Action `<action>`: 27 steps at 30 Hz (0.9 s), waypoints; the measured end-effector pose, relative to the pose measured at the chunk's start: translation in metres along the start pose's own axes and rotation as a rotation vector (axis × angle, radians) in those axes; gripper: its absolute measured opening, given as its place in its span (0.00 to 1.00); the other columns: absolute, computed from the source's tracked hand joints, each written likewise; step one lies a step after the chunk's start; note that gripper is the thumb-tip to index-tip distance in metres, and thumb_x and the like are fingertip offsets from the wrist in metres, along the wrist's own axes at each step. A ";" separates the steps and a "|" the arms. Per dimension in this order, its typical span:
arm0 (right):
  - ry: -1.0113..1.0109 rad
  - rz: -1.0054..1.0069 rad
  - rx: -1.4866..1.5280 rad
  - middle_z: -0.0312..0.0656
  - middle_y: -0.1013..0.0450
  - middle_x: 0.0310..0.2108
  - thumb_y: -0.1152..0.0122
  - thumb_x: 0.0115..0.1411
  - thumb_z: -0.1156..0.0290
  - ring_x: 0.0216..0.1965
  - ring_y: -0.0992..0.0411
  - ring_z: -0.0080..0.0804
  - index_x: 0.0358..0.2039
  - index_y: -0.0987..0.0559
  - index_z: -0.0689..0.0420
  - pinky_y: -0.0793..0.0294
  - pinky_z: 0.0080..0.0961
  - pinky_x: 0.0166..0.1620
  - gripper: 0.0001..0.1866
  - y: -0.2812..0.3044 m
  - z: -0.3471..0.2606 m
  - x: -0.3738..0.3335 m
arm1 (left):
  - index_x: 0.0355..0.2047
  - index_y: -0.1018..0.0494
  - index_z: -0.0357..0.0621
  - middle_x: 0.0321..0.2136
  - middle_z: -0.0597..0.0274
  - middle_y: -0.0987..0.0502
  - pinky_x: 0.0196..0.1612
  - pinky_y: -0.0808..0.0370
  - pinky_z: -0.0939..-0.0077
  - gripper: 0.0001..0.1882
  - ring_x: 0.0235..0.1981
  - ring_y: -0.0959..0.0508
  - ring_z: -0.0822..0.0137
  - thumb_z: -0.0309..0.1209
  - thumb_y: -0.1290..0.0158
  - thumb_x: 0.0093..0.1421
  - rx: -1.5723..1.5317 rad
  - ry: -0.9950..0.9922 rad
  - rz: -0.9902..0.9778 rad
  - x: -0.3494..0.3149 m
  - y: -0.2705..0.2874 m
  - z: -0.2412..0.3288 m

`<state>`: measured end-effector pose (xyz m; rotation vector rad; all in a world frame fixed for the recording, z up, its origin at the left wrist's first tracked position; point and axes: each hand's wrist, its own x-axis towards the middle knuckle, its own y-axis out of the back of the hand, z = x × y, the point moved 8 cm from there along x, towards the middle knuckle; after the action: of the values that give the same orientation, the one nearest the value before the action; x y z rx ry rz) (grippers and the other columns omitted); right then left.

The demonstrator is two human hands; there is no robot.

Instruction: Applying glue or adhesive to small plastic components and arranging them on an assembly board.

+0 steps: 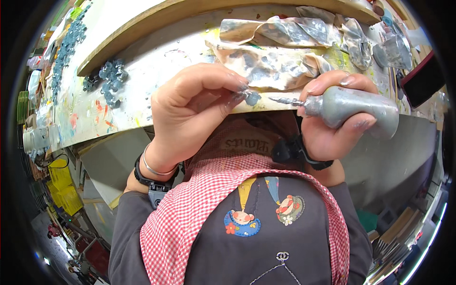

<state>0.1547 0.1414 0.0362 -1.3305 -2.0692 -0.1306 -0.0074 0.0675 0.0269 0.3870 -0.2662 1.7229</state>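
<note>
Though smooth-sided, a silvery-grey bottle (349, 107) with a narrow nozzle (287, 100) (grey-smeared).

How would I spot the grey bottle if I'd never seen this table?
Find the paint-spattered table, then the person's right grip near its closer edge. The bottle is held sideways there, slim tip pointing left. Unlike the crumpled, stained sheets beyond, it's smooth, rounded and silvery grey.
</note>
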 end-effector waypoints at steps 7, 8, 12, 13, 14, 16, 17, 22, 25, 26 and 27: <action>-0.017 -0.006 -0.093 0.50 0.33 0.26 0.62 0.56 0.42 0.17 0.36 0.28 0.40 0.39 0.58 0.33 0.19 0.23 0.28 -0.003 0.012 -0.001 | 0.31 0.32 0.32 0.33 0.52 0.29 0.42 0.28 0.75 0.15 0.38 0.27 0.64 0.07 0.51 0.42 0.018 0.036 -0.006 0.005 0.000 -0.010; -0.050 -0.045 -0.091 0.50 0.32 0.26 0.62 0.56 0.43 0.17 0.36 0.28 0.40 0.39 0.58 0.33 0.18 0.24 0.28 -0.005 0.012 0.002 | 0.31 0.32 0.32 0.33 0.52 0.29 0.42 0.28 0.75 0.15 0.38 0.27 0.64 0.07 0.51 0.42 0.042 0.026 -0.007 0.005 -0.001 -0.007; -0.087 -0.006 -0.075 0.50 0.32 0.25 0.63 0.57 0.43 0.17 0.36 0.27 0.40 0.39 0.58 0.33 0.18 0.23 0.28 -0.006 0.008 0.004 | 0.31 0.32 0.32 0.33 0.51 0.28 0.41 0.28 0.75 0.15 0.37 0.27 0.64 0.07 0.50 0.41 0.105 -0.010 -0.038 0.005 -0.006 0.000; -0.083 0.011 -0.093 0.50 0.32 0.25 0.63 0.56 0.42 0.17 0.36 0.27 0.40 0.39 0.58 0.33 0.18 0.23 0.29 -0.005 0.007 0.004 | 0.31 0.32 0.32 0.33 0.51 0.28 0.41 0.28 0.75 0.15 0.37 0.27 0.64 0.07 0.50 0.41 0.104 -0.004 -0.041 0.005 -0.006 0.000; -0.080 0.026 -0.112 0.50 0.32 0.25 0.63 0.56 0.42 0.16 0.36 0.27 0.40 0.39 0.58 0.33 0.18 0.23 0.29 -0.004 0.006 0.004 | 0.31 0.32 0.32 0.33 0.51 0.28 0.41 0.28 0.75 0.15 0.37 0.27 0.64 0.07 0.49 0.41 0.110 -0.009 -0.040 0.005 -0.007 0.001; -0.089 0.018 -0.107 0.50 0.32 0.25 0.63 0.56 0.42 0.16 0.35 0.27 0.40 0.39 0.58 0.33 0.17 0.23 0.29 -0.004 0.006 0.004 | 0.30 0.32 0.32 0.33 0.51 0.28 0.40 0.27 0.76 0.15 0.37 0.26 0.64 0.07 0.49 0.41 0.116 -0.011 -0.042 0.006 -0.008 0.001; -0.092 0.007 -0.102 0.50 0.32 0.25 0.64 0.56 0.42 0.16 0.35 0.27 0.40 0.39 0.58 0.33 0.17 0.22 0.29 -0.005 0.006 0.004 | 0.30 0.32 0.33 0.33 0.51 0.28 0.40 0.27 0.76 0.15 0.36 0.26 0.65 0.07 0.49 0.41 0.123 -0.021 -0.036 0.005 -0.008 0.001; -0.066 -0.083 -0.171 0.52 0.32 0.25 0.63 0.56 0.42 0.16 0.34 0.28 0.41 0.39 0.59 0.31 0.18 0.24 0.29 -0.008 0.005 0.004 | 0.30 0.31 0.33 0.33 0.51 0.28 0.39 0.27 0.76 0.15 0.36 0.26 0.65 0.08 0.49 0.41 0.124 -0.045 -0.024 0.004 -0.007 0.002; -0.036 -0.104 -0.194 0.53 0.32 0.25 0.63 0.57 0.43 0.17 0.33 0.28 0.41 0.39 0.59 0.31 0.18 0.24 0.29 -0.006 0.006 0.002 | 0.30 0.31 0.33 0.32 0.51 0.28 0.39 0.27 0.77 0.14 0.35 0.26 0.65 0.08 0.49 0.41 0.128 -0.060 -0.028 0.005 -0.008 0.002; -0.016 -0.105 -0.175 0.54 0.32 0.25 0.62 0.57 0.43 0.17 0.33 0.28 0.41 0.40 0.60 0.31 0.19 0.25 0.29 -0.005 0.007 0.002 | 0.30 0.31 0.33 0.32 0.51 0.28 0.39 0.27 0.77 0.15 0.35 0.26 0.65 0.08 0.49 0.41 0.131 -0.060 -0.025 0.005 -0.007 0.001; -0.017 -0.104 -0.174 0.54 0.32 0.25 0.62 0.57 0.43 0.17 0.33 0.28 0.41 0.40 0.60 0.31 0.19 0.25 0.29 -0.004 0.007 0.002 | 0.30 0.31 0.33 0.32 0.51 0.28 0.38 0.28 0.77 0.15 0.35 0.26 0.65 0.08 0.49 0.41 0.135 -0.059 -0.021 0.004 -0.006 0.000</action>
<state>0.1474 0.1440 0.0324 -1.3287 -2.1832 -0.3526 -0.0023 0.0725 0.0288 0.5385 -0.1878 1.7152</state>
